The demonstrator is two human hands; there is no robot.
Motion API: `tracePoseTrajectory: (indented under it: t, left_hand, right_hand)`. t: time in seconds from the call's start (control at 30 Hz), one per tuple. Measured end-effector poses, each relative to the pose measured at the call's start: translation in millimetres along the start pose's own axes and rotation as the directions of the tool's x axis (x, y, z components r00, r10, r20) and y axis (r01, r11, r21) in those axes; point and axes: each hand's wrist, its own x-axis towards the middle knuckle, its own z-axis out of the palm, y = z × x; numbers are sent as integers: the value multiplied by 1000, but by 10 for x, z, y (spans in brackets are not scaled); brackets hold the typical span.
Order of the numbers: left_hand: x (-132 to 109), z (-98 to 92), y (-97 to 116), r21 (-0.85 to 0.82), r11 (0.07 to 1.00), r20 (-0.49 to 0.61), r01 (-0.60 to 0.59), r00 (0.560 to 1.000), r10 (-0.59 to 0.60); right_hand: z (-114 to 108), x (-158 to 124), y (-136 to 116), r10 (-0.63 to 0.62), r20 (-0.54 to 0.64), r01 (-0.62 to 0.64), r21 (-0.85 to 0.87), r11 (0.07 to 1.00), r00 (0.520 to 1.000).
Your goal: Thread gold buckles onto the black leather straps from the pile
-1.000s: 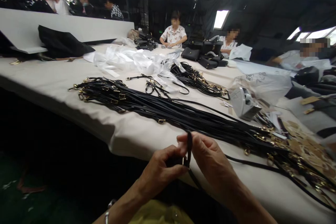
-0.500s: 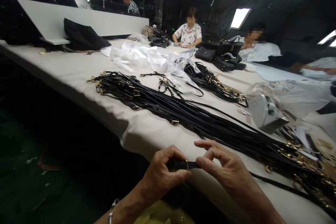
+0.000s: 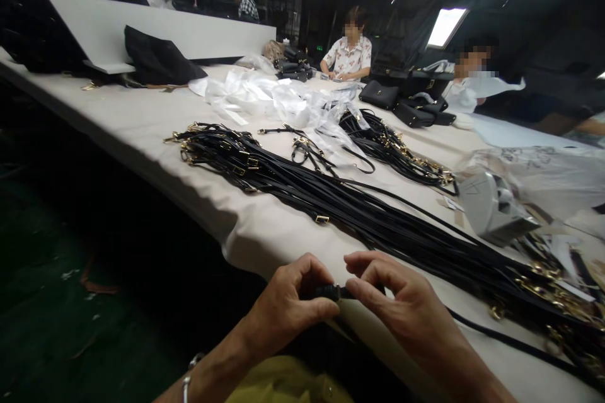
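A black strap point(image 3: 327, 291) with a small gold buckle point(image 3: 338, 291) is held at the table's near edge. My left hand point(image 3: 288, 296) pinches it between thumb and fingers just left of the buckle. On the other side, my right hand point(image 3: 394, 293) grips the strap between thumb and fingers, close to the buckle. Part of the strap is hidden by the fingers. Beyond my hands lies a long bundle of black straps point(image 3: 302, 186) with gold buckles and clasps, running across the table. One strap point(image 3: 505, 334) trails to the right behind my right wrist.
On the cloth-covered table point(image 3: 118, 119) lie clear plastic wrappings point(image 3: 278, 97), a second strap pile point(image 3: 392, 151), a tape dispenser-like grey object point(image 3: 486, 208) and black handbags point(image 3: 411, 107). A person point(image 3: 350, 53) sits across the table; others sit farther back.
My left hand keeps its pinch on the strap, while my right fingers have come slightly nearer the buckle. The camera view has shifted slightly, moving the table contents rightward.
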Motion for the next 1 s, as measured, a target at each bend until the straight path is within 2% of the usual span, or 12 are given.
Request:
tracePoseTrajectory:
  t: [0.13,0.3,0.43,0.53,0.6,0.7,0.8,0.9,0.93,1.0]
  left_hand:
    - [-24,-15,38,134,988,-46,-74,996,81]
    - [-12,23,41,168,970,-79,-174,979,189]
    - [-11,-16,9,136,985,-116,-109,985,126]
    - [-33,-116,17,28,999,-20,-35,999,35]
    - [-50,-184,36,-8,1000,45,-22,999,22]
    - [-74,-221,67,47,993,1,-108,994,108]
    - [-90,-170,72,176,954,-87,-244,961,262]
    - [-101,-105,34,253,906,-138,-340,914,382]
    - [-105,-94,14,232,910,-146,-344,912,382]
    - [-112,-84,-23,120,946,-139,-300,939,315]
  right_hand:
    - [-9,27,-34,-44,11,44,-14,999,999]
    - [93,16,13,75,86,-87,155,984,993]
    - [175,1,71,92,89,-107,184,977,992]
    - [194,-15,58,26,75,-33,100,994,997]
    - [205,-33,26,-47,39,46,38,998,998]
    - [245,-79,-9,-175,17,176,-41,984,984]
    - [299,-133,-6,-236,46,239,-84,967,971]
    - [342,-160,7,-223,34,225,-77,971,974]
    - [353,-159,9,-199,30,200,-48,979,980]
    - [369,-144,9,-121,50,118,71,991,991]
